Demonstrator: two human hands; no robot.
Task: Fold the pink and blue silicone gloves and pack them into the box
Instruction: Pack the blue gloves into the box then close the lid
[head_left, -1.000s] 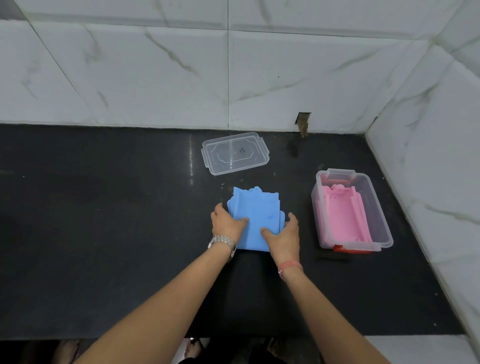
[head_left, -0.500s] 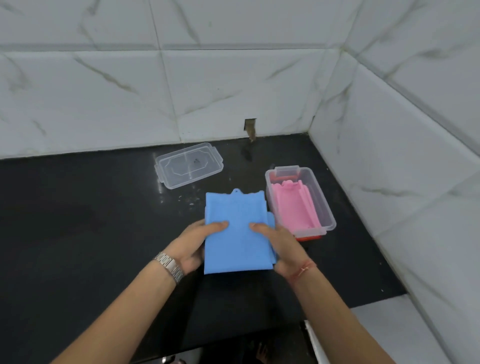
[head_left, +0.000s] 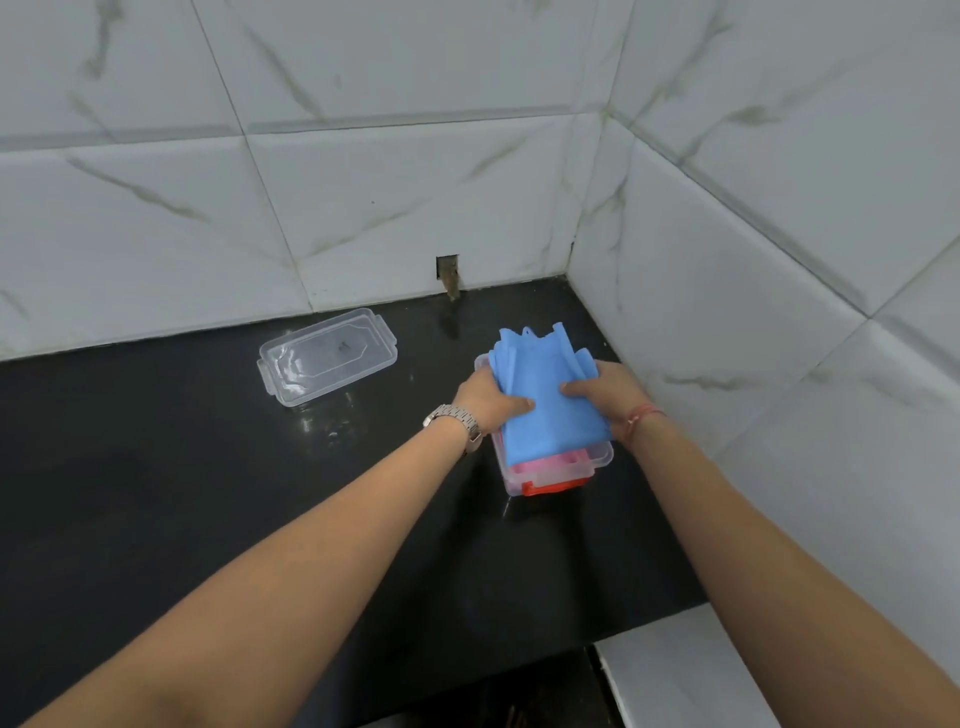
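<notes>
Blue glove (head_left: 545, 400), folded, sits over the clear box (head_left: 597, 458) by the rt wall, pink glove (head_left: 540, 464) already inside under it. Lid (head_left: 327, 354) lies apart to the left. Left hand (head_left: 485, 397) pinches the glove's left edge, thumb on top; right hand (head_left: 605, 397) grips the rt edge likewise. To do it well: square edges w/ the box walls, press down evenly, tuck the overhanging far end in.
</notes>
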